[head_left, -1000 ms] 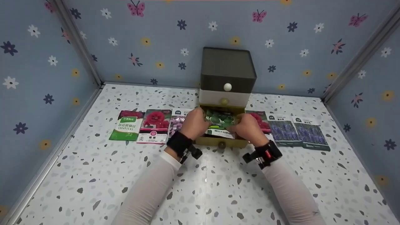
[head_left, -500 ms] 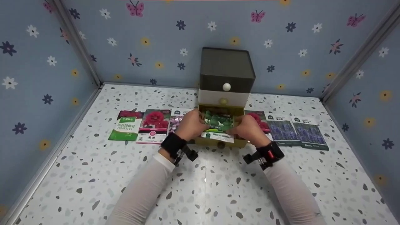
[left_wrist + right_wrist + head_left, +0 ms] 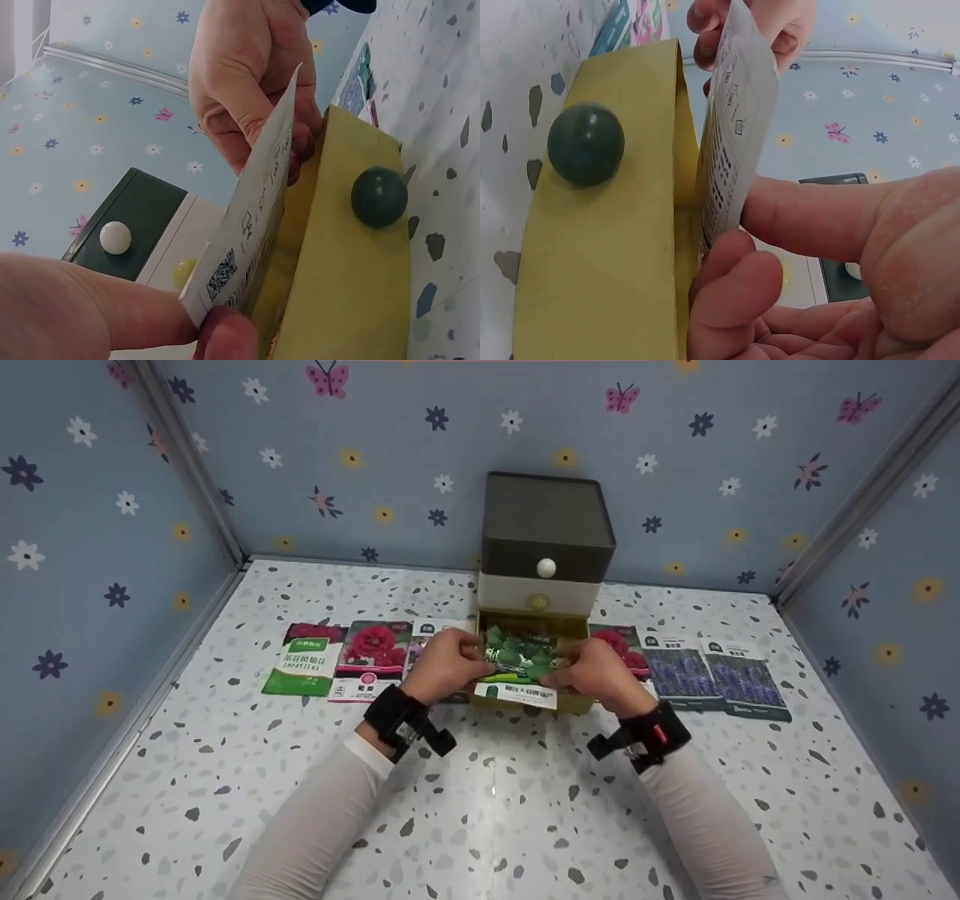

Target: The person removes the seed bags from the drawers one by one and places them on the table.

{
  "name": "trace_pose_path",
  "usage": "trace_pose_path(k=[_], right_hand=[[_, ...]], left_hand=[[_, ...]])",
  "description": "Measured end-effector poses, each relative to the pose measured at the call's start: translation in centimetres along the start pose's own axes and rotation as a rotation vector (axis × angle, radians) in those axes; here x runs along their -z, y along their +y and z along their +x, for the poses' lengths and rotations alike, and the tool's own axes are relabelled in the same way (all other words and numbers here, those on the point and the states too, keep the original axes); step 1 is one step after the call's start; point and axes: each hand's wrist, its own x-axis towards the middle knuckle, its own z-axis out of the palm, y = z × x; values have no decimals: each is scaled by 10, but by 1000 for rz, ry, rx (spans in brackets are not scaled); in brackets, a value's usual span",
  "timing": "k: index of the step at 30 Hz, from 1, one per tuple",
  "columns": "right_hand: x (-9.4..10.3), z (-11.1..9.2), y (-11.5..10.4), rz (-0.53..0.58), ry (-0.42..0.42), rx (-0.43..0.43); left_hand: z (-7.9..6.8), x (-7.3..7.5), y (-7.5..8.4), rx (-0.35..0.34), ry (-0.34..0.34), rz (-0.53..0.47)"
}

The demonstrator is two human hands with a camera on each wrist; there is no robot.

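Observation:
A green seed packet (image 3: 517,695) with leafy pictures is tilted at the drawer's mouth, its lower end over the front panel. My left hand (image 3: 448,664) pinches its left edge between thumb and fingers. On the other edge, my right hand (image 3: 602,671) pinches it the same way. Both wrist views show the packet's printed back, with a square code near the left thumb. Below it is the pulled-out olive-yellow drawer (image 3: 352,255) with a dark round knob (image 3: 379,196). The drawer's inside is mostly hidden.
Behind the drawer rises the small drawer cabinet (image 3: 547,510), with a white and a dark drawer above. Flower seed packets lie in a row on both sides, including a green-and-white one (image 3: 306,660) at left and a lavender one (image 3: 750,682) at right. Patterned walls enclose the speckled table (image 3: 495,825).
The packet has come up and toward me, from inside the drawer to over its front panel. My left hand has shifted slightly left and nearer; the right hand moved little.

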Motion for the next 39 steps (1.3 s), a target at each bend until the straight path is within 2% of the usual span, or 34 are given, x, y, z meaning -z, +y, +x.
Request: trace_pose_path(k=[7, 16, 21, 24, 28, 35, 39], right_hand=[[-8, -5, -7, 25, -15, -13], [-15, -14, -15, 12, -16, -14], [-24, -19, -17, 74, -24, 43], [-31, -22, -19, 69, -26, 88], [-44, -26, -22, 45, -42, 128], [-67, -33, -23, 101, -98, 173], [-81, -35, -24, 72, -94, 244]], left_hand=[[-8, 9, -12, -7, -25, -87], [-23, 19, -16, -28, -41, -130], [-31, 26, -21, -31, -25, -135], [-37, 31, -25, -54, -22, -110], [-45, 40, -32, -66, -44, -127], [-62, 54, -43, -35, -56, -174], [-72, 62, -50, -8, -57, -186]])
